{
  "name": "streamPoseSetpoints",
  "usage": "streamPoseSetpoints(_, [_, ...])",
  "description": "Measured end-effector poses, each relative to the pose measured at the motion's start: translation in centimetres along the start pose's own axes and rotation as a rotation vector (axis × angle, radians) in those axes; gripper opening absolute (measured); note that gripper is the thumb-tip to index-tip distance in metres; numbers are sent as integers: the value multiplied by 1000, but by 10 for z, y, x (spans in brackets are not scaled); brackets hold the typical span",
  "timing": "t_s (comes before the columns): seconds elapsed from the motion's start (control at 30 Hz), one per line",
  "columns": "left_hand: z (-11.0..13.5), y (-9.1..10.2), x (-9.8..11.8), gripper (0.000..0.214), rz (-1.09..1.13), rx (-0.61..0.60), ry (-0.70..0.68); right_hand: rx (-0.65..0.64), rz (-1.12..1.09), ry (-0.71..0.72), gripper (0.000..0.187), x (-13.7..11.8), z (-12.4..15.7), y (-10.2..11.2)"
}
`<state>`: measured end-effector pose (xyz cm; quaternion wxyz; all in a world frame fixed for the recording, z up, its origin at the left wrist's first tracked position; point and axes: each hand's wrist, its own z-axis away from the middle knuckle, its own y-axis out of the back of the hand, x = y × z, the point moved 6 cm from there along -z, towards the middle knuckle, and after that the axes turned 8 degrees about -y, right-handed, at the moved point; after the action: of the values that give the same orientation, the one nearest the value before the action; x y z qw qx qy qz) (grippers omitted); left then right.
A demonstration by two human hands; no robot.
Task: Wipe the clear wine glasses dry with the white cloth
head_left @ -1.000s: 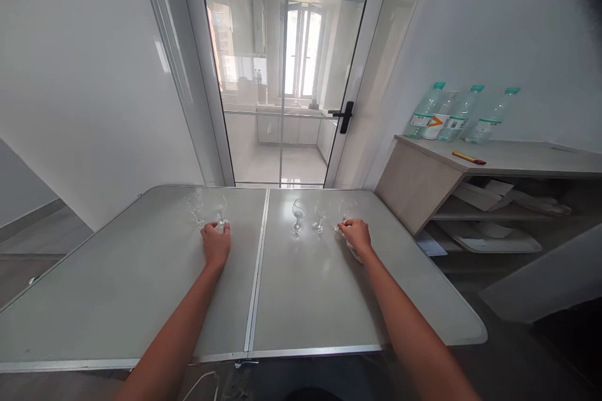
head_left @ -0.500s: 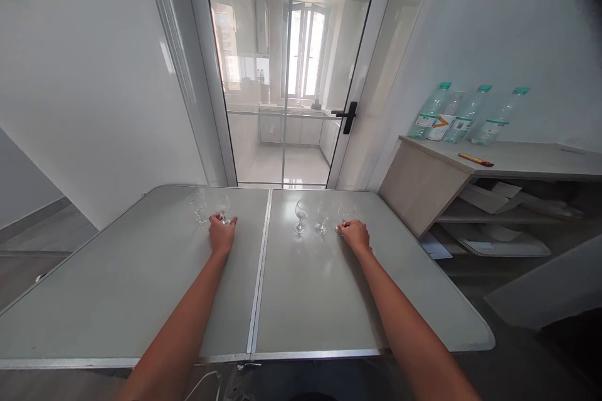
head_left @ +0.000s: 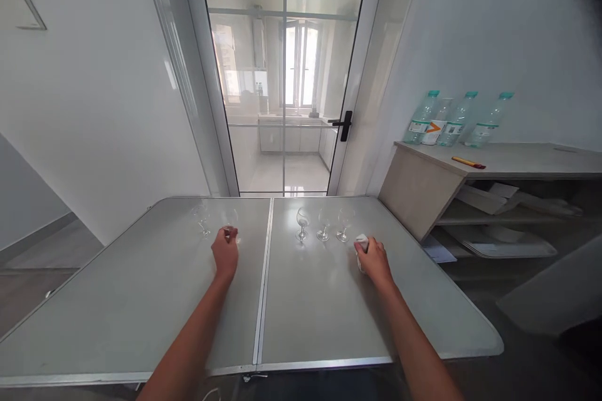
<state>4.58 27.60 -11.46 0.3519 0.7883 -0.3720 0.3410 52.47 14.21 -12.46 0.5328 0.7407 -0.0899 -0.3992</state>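
Note:
My left hand (head_left: 226, 255) is closed in a pinch at the stem of a clear stemmed glass (head_left: 230, 218), which stands on the left half of the table (head_left: 141, 301). Just left of it is another stemmed glass (head_left: 202, 220). On the right half, three more stand in a row: a left glass (head_left: 302, 220), a middle glass (head_left: 323, 220) and a right glass (head_left: 345, 220). Beside the last one, my right hand (head_left: 376, 261) grips a small white cloth (head_left: 361, 241), possibly a tissue. That hand is apart from the glasses.
A metal seam (head_left: 263, 276) divides the tabletop. Behind it stands a glass door (head_left: 282, 106) with a black handle (head_left: 346, 125). At the right, a wooden shelf unit (head_left: 423, 182) bears several plastic bottles (head_left: 454, 122) and a yellow-red stick-like item (head_left: 468, 163).
My right hand has let go of the rightmost glass and drawn back to the right, with the white cloth now showing. My left hand stays at its glass. The view has tilted upward slightly.

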Motion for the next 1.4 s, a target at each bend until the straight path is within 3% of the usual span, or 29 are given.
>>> streamPoseSetpoints(0.07, [23, -5, 19, 23, 39, -100, -57, -32, 21, 4, 23, 11, 12, 8])
streamPoseSetpoints(0.17, [62, -25, 46, 19, 33, -427, -241, -3, -48, 10, 28, 13, 36, 21])
streamPoseSetpoints(0.27, [89, -35, 56, 17, -29, -620, -376, 64, -437, 70, 38, -12, 70, 26])
streamPoseSetpoints(0.4, [96, -32, 53, 22, -92, -584, -442, -406, -1127, 140, 35, -77, 100, -18])
streamPoseSetpoints(0.5, [93, -28, 50, 25, -104, -507, -464, -520, -1334, 61, 42, -109, 101, -51])
streamPoseSetpoints(0.6, [88, -22, 47, 27, -121, -435, -458, -526, -1353, 30, 45, -123, 97, -72])
streamPoseSetpoints(0.7, [85, -17, 47, 29, -172, -398, -464, -543, -1366, 23, 47, -125, 101, -75])
streamPoseSetpoints(0.83, [87, -18, 54, 30, -271, -388, -561, -465, -1379, 100, 47, -120, 112, -52])
streamPoseSetpoints(0.93, [91, -24, 61, 30, -293, -427, -674, -396, -1248, 358, 46, -126, 125, -34])
streamPoseSetpoints(1.0, [94, -26, 64, 28, -306, -455, -721, -440, -1132, 542, 57, -134, 135, -32])
streamPoseSetpoints(1.07, [94, -26, 65, 28, -306, -461, -736, -515, -1102, 613, 66, -137, 141, -36])
streamPoseSetpoints(1.17, [96, -27, 69, 28, -257, -494, -765, -638, -1131, 577, 69, -136, 139, -44])
streamPoseSetpoints(1.27, [104, -32, 75, 32, -208, -620, -831, -732, -1073, 601, 67, -137, 138, -49])
streamPoseSetpoints(1.4, [112, -36, 77, 34, -181, -692, -853, -726, -1096, 627, 64, -138, 137, -45])
